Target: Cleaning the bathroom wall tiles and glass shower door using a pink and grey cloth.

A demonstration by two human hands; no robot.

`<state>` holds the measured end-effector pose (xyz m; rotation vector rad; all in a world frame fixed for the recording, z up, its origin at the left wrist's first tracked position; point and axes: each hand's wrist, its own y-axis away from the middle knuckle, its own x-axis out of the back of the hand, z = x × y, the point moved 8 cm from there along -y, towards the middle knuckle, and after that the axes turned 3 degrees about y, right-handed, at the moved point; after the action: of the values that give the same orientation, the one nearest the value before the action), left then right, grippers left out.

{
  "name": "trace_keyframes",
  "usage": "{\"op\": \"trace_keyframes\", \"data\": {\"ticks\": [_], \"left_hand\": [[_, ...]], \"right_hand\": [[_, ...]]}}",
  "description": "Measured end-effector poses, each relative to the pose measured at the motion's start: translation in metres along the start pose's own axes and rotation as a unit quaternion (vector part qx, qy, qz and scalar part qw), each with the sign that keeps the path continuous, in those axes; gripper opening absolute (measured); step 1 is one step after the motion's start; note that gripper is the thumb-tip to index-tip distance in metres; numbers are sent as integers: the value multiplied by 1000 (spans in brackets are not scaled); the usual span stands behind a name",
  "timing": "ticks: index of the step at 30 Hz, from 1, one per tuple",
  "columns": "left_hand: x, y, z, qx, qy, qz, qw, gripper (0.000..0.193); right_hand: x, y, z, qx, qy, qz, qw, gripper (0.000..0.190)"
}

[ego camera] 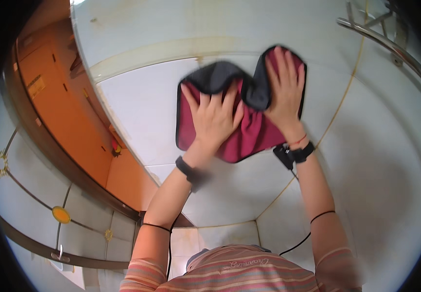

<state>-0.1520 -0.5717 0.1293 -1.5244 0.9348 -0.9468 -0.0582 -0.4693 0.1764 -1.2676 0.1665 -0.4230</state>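
Note:
A maroon cloth [261, 131] with a dark grey reverse and black edging is spread against the pale tiled wall [123, 106]. My left hand [214, 113] presses on its left half, the fingertips partly covered by a grey fold along the top. On the right half lies my right hand [287, 87], fingers extended upward, holding the cloth flat to the tiles. Between the two hands the fabric dips and bunches into creases. Both wrists carry black straps, and a small black device [284, 156] with a cable hangs beside the right one.
A chrome towel rail [385, 42] juts out at the upper right. To the left, an orange wooden door [60, 106] shows through a doorway, beside a decorated glass door panel [31, 175]. Yellowish grout runs down the wall corner [336, 109]. Black cables run along both arms.

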Motion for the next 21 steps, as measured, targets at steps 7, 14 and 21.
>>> {"op": "trace_keyframes", "data": {"ticks": [7, 14, 21], "left_hand": [[-31, -51, 60, -2, 20, 49, 999, 47], [-84, 56, 110, -94, 43, -67, 992, 33], [-110, 231, 131, -226, 101, -220, 944, 23]], "right_hand": [[31, 8, 125, -47, 46, 87, 994, 63], [32, 121, 134, -145, 17, 75, 986, 65], [2, 330, 91, -364, -19, -70, 929, 94]]}}
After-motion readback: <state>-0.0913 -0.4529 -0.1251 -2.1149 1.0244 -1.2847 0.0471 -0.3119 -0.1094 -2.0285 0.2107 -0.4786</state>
